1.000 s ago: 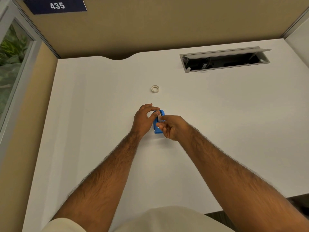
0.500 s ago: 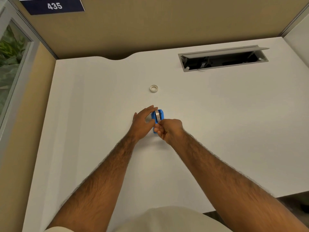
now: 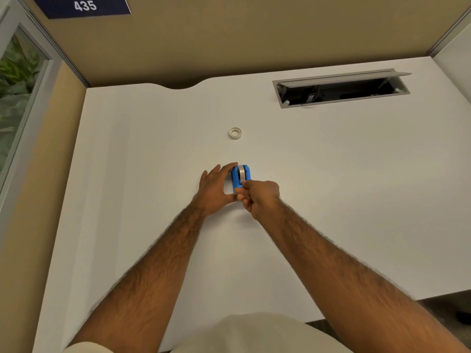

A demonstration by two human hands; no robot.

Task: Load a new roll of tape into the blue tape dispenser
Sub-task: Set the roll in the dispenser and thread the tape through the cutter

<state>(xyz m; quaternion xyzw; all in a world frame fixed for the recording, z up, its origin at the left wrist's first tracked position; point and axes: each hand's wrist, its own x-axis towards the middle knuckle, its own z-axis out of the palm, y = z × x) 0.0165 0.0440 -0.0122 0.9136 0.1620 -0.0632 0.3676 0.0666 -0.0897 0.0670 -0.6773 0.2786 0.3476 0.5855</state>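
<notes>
A small blue tape dispenser (image 3: 240, 177) stands on the white desk (image 3: 331, 187) at its middle, with a roll of clear tape (image 3: 242, 172) seated in it. My left hand (image 3: 213, 187) lies against the dispenser's left side, fingers nearly straight, index tip at its far end and thumb at its near end. My right hand (image 3: 258, 196) is at the dispenser's near end with its fingers curled, pinching there; what it pinches is too small to make out. A small whitish ring, an empty tape core (image 3: 235, 133), lies apart on the desk farther back.
An open grey cable hatch (image 3: 341, 89) is set into the desk at the back right. A tan partition wall (image 3: 229, 39) runs along the back, and a glass panel (image 3: 15, 93) stands at the left. The desk's front edge is near my lap.
My left fingers have straightened from a grip over the dispenser to lie along its left side. The roll now shows seated in the dispenser. My right hand has drawn back to its near end.
</notes>
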